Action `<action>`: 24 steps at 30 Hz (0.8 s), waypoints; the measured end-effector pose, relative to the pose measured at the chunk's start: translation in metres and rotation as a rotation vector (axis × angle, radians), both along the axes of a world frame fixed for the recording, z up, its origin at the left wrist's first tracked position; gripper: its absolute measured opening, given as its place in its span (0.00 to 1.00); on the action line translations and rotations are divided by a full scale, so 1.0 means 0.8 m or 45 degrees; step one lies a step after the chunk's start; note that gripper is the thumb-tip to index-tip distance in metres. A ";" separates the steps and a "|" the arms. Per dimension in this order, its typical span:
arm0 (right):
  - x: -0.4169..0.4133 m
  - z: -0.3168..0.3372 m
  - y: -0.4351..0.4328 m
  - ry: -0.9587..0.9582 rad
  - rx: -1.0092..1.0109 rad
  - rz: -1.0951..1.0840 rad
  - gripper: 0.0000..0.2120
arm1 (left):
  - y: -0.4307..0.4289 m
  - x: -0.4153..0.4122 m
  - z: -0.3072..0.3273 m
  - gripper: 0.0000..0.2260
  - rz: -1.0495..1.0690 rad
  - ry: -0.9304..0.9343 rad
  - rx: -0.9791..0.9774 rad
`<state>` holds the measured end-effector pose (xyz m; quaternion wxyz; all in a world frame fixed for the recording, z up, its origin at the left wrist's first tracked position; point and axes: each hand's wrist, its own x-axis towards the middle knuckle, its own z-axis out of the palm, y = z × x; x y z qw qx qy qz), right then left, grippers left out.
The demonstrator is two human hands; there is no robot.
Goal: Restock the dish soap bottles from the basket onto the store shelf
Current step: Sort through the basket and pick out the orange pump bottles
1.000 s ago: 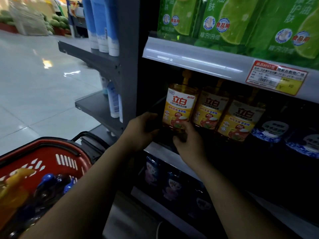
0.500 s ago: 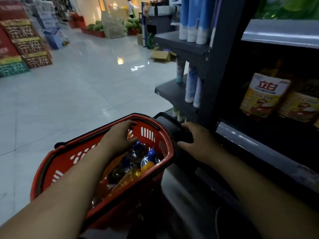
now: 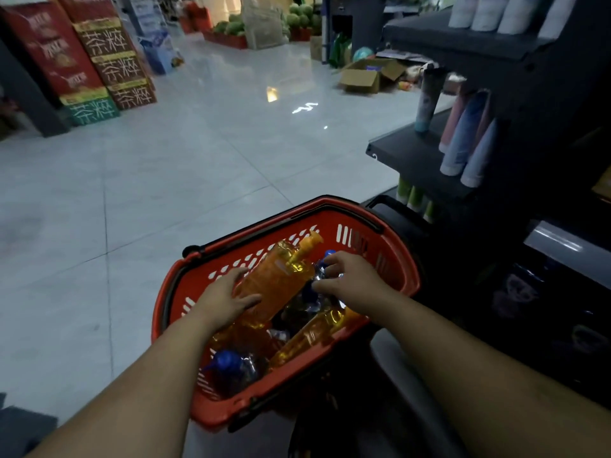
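Your left hand (image 3: 222, 300) gripping orange dish soap bottle (image 3: 276, 285) body inside red basket (image 3: 400, 259), right hand (image 3: 347, 280) fingers curled on blue-capped bottle (image 3: 322, 269) beside it, store shelf (image 3: 416, 160) at right.

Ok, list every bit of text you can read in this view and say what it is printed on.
"茶粹": on the stacked brown cartons at upper left, repeated on each.
"茶粹": on the green carton at the bottom of that stack.
Red cartons: print too blurred to read.
Tubes on the shelf: print too small to read.
Orange bottle in the basket: no label faces the camera.
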<state>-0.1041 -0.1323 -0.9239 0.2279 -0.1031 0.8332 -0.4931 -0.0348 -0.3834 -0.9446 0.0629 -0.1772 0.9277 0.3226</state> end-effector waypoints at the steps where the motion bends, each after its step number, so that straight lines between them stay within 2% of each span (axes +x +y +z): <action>1: -0.004 -0.008 -0.007 -0.040 -0.012 -0.016 0.31 | -0.002 -0.004 -0.006 0.33 0.002 -0.004 0.013; 5: -0.021 -0.032 -0.037 -0.164 -0.059 -0.132 0.33 | -0.006 -0.028 -0.024 0.34 -0.018 -0.067 0.065; 10: -0.037 -0.062 -0.066 -0.232 -0.072 -0.112 0.33 | -0.005 -0.059 -0.043 0.39 -0.028 -0.137 0.208; 13: -0.044 -0.074 -0.078 -0.266 -0.137 -0.136 0.31 | -0.009 -0.074 -0.051 0.39 -0.016 -0.115 0.134; 16: -0.050 -0.081 -0.082 -0.232 -0.196 -0.138 0.28 | -0.018 -0.076 -0.055 0.32 -0.063 -0.049 0.051; 18: -0.052 -0.072 -0.084 -0.207 -0.291 -0.137 0.28 | -0.020 -0.071 -0.052 0.28 -0.012 -0.007 0.127; 22: -0.054 -0.034 -0.088 -0.068 -0.440 -0.141 0.27 | -0.011 -0.054 -0.023 0.32 0.103 0.155 0.429; 24: -0.052 -0.016 -0.085 -0.022 -0.525 -0.151 0.26 | -0.002 -0.047 0.000 0.32 0.105 0.255 0.427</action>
